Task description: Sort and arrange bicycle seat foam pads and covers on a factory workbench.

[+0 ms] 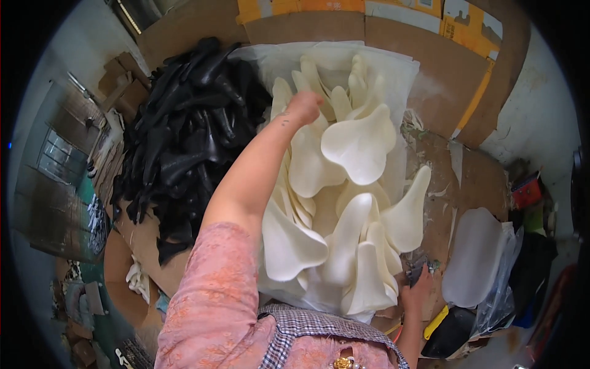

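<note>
A pink blouse [307, 352] is being worn, its cloth being mottled with a peach-orange pattern. The left arm is being covered to about the elbow by a loose sleeve [212, 283], while small dark marks [285, 120] are being shown near the wrist. The left hand [305, 107] and right hand [418, 289] are being seen bare. By the near edge of the white sheet [401, 74], the blouse is being crossed by an apron [326, 320] in small dark-and-pale checks. Between its straps [273, 344], a gold-coloured, flower-like ornament [344, 363] is being displayed.
</note>
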